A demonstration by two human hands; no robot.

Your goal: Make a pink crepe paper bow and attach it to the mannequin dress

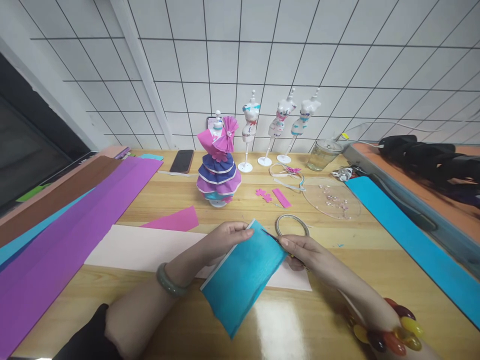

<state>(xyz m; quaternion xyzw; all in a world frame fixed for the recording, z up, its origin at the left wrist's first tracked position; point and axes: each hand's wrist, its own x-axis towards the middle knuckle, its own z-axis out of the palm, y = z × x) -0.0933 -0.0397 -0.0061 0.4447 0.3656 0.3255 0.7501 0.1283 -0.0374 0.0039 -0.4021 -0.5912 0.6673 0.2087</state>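
Over the wooden table (pixel 330 310) I hold a teal piece of crepe paper (pixel 243 277) between both hands. My left hand (pixel 221 240) pinches its upper left edge. My right hand (pixel 305 252) grips the upper right corner, apparently with a thin dark tool whose shape I cannot make out. A pale pink sheet (pixel 138 247) lies under the hands. Behind them stands a small mannequin (pixel 219 167) dressed in a pink, purple and blue paper dress.
Long purple (pixel 75 235), brown and teal paper strips lie at the left, a blue strip (pixel 408 240) at the right. Three bare mannequins (pixel 279 125), a phone (pixel 182 161), a glass jar (pixel 323 154), a tape ring (pixel 292 225), and a clear plate (pixel 332 200) with beads stand behind.
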